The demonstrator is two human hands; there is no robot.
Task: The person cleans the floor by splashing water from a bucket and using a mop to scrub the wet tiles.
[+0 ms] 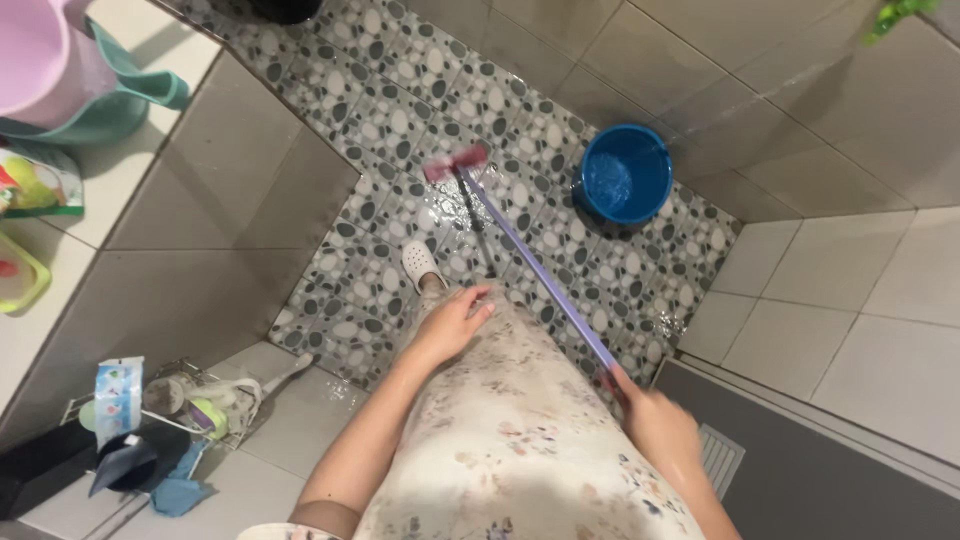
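My right hand (pixel 655 425) grips the end of a long purple handle (pixel 540 270) of a floor brush. Its pink head (pixel 455 163) rests on the wet pebble-pattern floor (pixel 400 100). My left hand (pixel 455 322) rests on the light floral garment (pixel 520 430) I wear, holding nothing. A white clog (pixel 422 265) on my foot shows just beyond the left hand. A blue bucket (pixel 626 172) with water stands on the floor to the right of the brush head.
Grey tiled walls surround the floor. A wire rack (pixel 170 405) with bottles and a tube hangs at lower left. A pink and a teal basin (pixel 90 80) sit on a ledge at top left. A grey door (pixel 820 470) is at lower right.
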